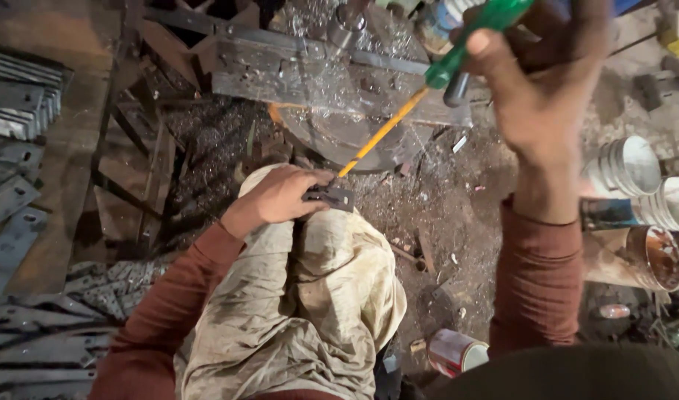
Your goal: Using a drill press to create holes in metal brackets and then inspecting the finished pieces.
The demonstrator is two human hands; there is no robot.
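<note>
The left hand (280, 196) rests on the raised knee at the middle of the view, fingers curled shut around a small dark metal bracket (330, 195) that it pins flat against the stained trouser cloth. From the bracket a long screwdriver (428, 81) runs up toward one o'clock: its yellow shaft meets the bracket's upper edge, and its green handle sits in the right hand (539, 81), which is raised high and closed around the handle's top.

The step in hand looks like working the screwdriver tip into or against the bracket, perhaps clearing a hole or turning a fastener; the tip itself is too small to read. The next move seems to call for a steady left-hand grip so the piece does not slide off the knee.

At twelve o'clock stands a drill-press table (339, 111) strewn with swarf. Stacked flat metal strips (13, 104) lie at nine o'clock, open paint tins (636, 167) at three o'clock.
</note>
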